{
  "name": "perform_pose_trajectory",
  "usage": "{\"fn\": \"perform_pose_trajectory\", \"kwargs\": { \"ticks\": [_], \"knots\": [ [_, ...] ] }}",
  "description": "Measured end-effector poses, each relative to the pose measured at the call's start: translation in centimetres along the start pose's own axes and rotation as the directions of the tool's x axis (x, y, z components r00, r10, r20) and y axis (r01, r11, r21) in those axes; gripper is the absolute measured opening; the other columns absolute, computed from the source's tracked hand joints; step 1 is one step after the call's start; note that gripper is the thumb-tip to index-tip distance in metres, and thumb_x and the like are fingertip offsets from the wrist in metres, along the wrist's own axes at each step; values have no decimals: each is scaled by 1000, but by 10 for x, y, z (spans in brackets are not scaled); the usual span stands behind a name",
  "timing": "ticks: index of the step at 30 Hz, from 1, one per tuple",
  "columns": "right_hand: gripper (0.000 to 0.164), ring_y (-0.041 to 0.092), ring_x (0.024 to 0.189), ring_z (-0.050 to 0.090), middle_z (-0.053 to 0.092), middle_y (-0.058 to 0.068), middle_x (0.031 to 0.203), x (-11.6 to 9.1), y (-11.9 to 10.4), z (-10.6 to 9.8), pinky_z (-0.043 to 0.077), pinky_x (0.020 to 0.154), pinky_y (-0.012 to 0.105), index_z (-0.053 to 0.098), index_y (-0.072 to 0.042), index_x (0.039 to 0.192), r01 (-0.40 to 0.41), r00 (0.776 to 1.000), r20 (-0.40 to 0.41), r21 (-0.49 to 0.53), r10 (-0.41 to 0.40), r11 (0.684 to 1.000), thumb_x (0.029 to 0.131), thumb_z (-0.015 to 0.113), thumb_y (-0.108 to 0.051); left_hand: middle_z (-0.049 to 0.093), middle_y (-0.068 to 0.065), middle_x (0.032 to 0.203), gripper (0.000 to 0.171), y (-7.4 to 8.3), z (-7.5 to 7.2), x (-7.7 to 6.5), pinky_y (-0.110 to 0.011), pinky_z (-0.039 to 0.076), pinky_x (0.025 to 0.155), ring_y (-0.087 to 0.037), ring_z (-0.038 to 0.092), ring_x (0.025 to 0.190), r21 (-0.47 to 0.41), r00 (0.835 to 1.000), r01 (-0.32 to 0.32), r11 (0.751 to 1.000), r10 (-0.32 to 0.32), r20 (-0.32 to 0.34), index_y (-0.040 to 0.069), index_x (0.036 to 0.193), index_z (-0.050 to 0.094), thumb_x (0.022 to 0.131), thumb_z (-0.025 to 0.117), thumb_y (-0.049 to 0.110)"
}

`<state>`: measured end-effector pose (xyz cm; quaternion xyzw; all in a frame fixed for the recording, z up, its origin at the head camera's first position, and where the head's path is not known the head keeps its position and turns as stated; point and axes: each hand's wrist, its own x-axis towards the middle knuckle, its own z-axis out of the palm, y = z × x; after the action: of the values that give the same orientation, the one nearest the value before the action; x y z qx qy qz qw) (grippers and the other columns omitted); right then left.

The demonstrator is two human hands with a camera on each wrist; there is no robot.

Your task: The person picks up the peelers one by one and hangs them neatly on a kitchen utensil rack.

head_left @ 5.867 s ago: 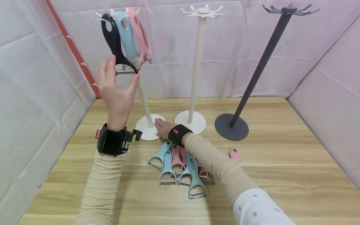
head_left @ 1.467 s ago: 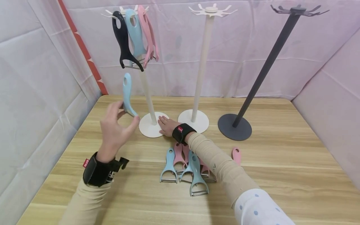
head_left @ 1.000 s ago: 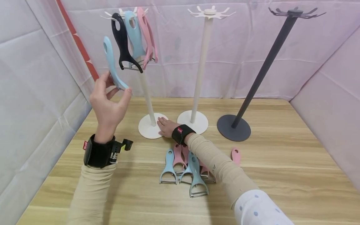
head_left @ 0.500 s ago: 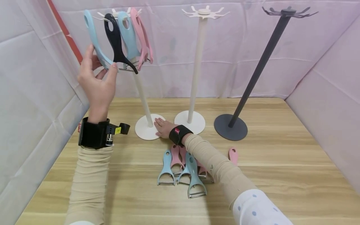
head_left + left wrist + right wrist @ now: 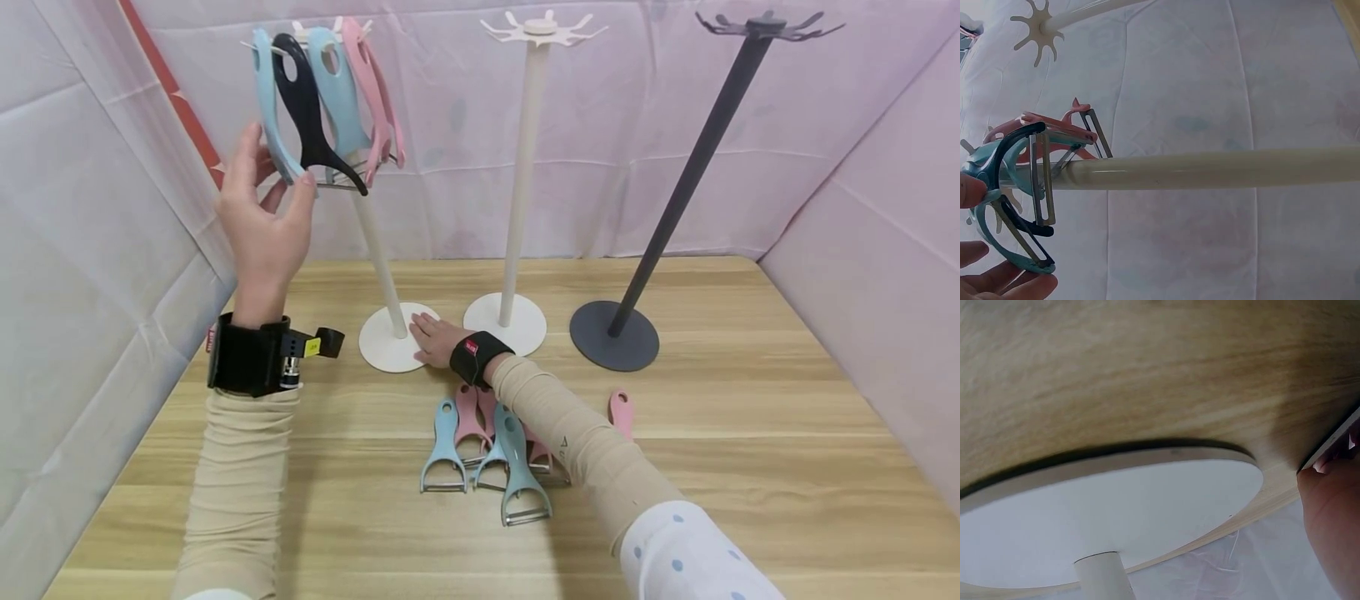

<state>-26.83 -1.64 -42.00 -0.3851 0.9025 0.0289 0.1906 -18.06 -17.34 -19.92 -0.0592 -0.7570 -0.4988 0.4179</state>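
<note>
My left hand (image 5: 264, 225) pinches a light blue peeler (image 5: 272, 125) by its blade end, between thumb and fingers. The peeler's holed handle top is at a hook on the left white stand (image 5: 384, 258). Just right of it hangs a black peeler (image 5: 306, 112), then another blue peeler (image 5: 339, 96) and pink peelers (image 5: 369, 96). In the left wrist view the fingers touch both sides of the held peeler's head (image 5: 1019, 261). My right hand (image 5: 438, 340) rests with extended fingers on the left stand's round white base (image 5: 384, 350).
Several blue and pink peelers (image 5: 444, 446) lie piled on the wooden table, partly under the right forearm. A lone pink peeler (image 5: 621, 412) lies right of that arm. A second white stand (image 5: 522, 183) and a dark grey stand (image 5: 690, 183) bear bare hooks.
My left hand took a blue peeler from the pile side and raised it past the black one to the left stand's hooks, then shifted slightly right. My right hand stays on the base.
</note>
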Motion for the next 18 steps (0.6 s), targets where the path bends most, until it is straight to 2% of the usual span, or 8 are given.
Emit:
{"fn": "perform_pose_trajectory", "kwargs": {
  "ticks": [5,9,14,18],
  "knots": [
    [63,20,138,-4,-3,8,152,2,1,2,6,110,32,5,-6,146,5,1000,-7,6,-5,1000,98,32,-37,47,-5,131,55,-20,-3,-3,-28,37,97,-11,45,117,4,999,28,1000,-28,19,7,138,38,86,57,14],
    [63,21,138,-4,-3,9,152,2,1,3,7,110,33,5,-6,146,9,1000,-12,-12,-9,1000,98,31,-37,43,-5,135,59,-33,-5,-14,-29,36,99,-12,42,121,-7,998,46,999,-46,36,7,139,35,86,58,14],
    [62,21,138,-4,-3,9,152,2,0,3,7,110,33,5,-6,146,10,1000,-1,-19,-10,1000,99,31,-38,46,-10,132,57,-44,-6,-38,-32,40,96,-16,45,119,17,998,32,999,-33,61,3,137,38,84,59,7],
    [63,21,138,-4,-3,10,152,1,1,2,6,110,32,6,-5,146,18,1000,9,-23,-18,1000,98,31,-38,49,-14,128,54,-51,-4,-60,-39,44,91,-22,50,113,44,994,-14,999,9,112,-1,133,43,82,61,2]
  ]
}}
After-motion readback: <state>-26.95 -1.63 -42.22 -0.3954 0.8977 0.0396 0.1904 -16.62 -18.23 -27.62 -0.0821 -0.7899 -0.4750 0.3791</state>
